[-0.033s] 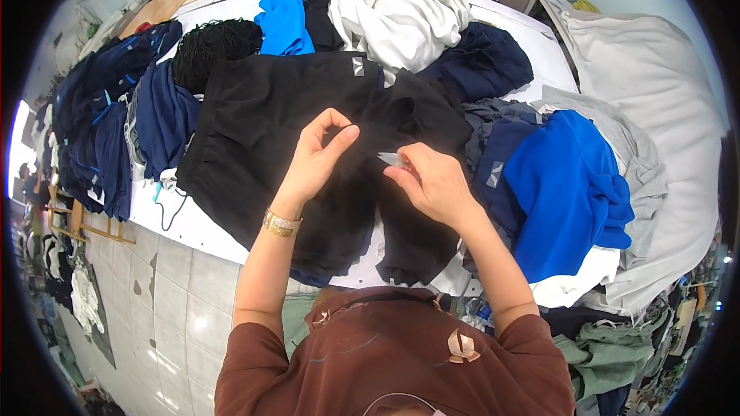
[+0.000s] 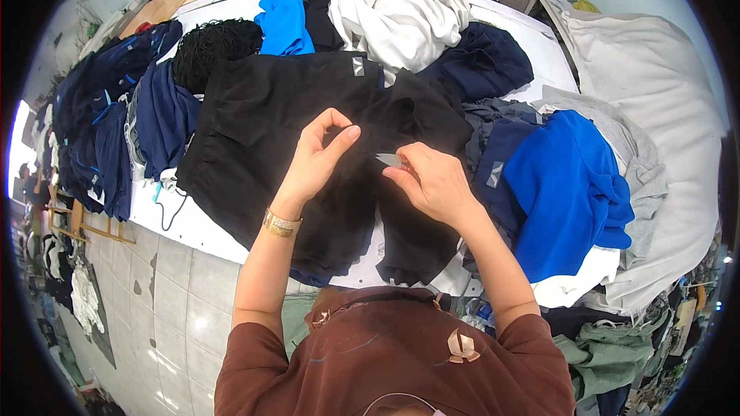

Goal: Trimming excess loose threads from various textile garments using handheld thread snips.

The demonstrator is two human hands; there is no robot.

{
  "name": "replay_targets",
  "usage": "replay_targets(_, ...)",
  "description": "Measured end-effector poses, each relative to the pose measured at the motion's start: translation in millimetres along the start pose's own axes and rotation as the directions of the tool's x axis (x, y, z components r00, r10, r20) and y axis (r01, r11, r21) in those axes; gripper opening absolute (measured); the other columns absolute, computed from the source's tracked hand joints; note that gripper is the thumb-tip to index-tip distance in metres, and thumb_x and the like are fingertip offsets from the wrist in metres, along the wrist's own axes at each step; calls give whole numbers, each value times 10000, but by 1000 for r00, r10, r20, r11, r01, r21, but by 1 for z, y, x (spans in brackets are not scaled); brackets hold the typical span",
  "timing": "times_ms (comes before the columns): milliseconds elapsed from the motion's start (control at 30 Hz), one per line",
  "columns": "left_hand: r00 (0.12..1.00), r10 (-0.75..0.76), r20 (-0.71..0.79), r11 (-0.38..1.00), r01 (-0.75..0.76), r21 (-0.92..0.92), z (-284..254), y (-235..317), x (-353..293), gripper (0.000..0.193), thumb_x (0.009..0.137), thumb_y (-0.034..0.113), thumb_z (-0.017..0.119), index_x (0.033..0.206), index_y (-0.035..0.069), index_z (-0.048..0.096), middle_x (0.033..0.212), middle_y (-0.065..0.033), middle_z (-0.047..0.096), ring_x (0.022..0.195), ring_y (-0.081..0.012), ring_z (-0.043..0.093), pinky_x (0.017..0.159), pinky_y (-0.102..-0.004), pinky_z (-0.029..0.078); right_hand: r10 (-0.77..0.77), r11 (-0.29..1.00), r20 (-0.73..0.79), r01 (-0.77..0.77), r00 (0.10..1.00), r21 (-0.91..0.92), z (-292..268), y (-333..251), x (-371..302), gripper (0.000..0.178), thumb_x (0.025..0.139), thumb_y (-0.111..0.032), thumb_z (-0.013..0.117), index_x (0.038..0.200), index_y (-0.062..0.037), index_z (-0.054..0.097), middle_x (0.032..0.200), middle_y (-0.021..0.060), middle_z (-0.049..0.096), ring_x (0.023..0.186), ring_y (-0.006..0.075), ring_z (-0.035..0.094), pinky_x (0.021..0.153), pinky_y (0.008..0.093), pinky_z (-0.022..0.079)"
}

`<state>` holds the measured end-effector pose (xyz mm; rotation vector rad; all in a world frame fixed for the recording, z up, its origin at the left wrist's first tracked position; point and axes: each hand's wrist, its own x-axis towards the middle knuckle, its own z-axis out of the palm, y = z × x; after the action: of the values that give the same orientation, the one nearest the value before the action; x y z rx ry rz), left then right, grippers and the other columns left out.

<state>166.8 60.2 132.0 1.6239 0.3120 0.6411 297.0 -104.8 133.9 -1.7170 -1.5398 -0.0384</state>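
A pair of black shorts (image 2: 258, 119) lies spread over the table in front of me, with a small grey label near its far edge. Above it, my left hand (image 2: 314, 158) is closed in a pinch, a dark fold of the shorts between thumb and forefinger. My right hand (image 2: 438, 185) is closed around small thread snips (image 2: 388, 159), whose pointed metal blades stick out leftward toward the pinched cloth. The fingers hide the rest of the snips. Whether a thread lies between the hands I cannot tell against the black fabric.
Bright blue garments (image 2: 559, 192) and grey cloth are heaped to the right. White fabric (image 2: 401, 8), a navy bundle (image 2: 486, 62) and black cords (image 2: 216, 50) lie at the back. Navy garments (image 2: 166, 119) hang over the table's left side. Tiled floor (image 2: 181, 300) shows below left.
The snips' tip has shifted very slightly to the left. My left hand and the shorts look the same.
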Motion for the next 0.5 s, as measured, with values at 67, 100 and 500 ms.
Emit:
replay_targets(67, 1000, -10, -1, 999, 10, 36, 1, 5, 0, 163, 910, 142, 598, 806, 50, 515, 759, 73, 483, 709, 1, 399, 631, -165, 350, -68, 990, 36, 72, 997, -120, 0, 0, 3, 313, 844, -350, 636, 827, -52, 545, 717, 78, 566, 630, 269, 595, 534, 368, 449)
replay_targets(100, 1000, -18, 0, 997, 18, 71, 2, 7, 0, 168, 906, 137, 601, 796, 44, 515, 756, 71, 480, 716, -3, 397, 638, -171, 350, -68, 990, 37, 72, 997, -120, 0, 1, 4, 313, 844, -350, 636, 827, -52, 545, 717, 78, 566, 630, 269, 595, 534, 368, 449)
replay_targets(500, 1000, 22, 15, 991, -24, 134, 4, 9, -1, 186, 886, 162, 634, 830, 20, 528, 763, 9, 550, 698, -19, 466, 624, -192, 394, -21, 989, 117, 38, 993, -141, -5, -2, 6, 277, 831, -291, 660, 868, -33, 568, 758, 97, 599, 642, 276, 606, 558, 360, 457)
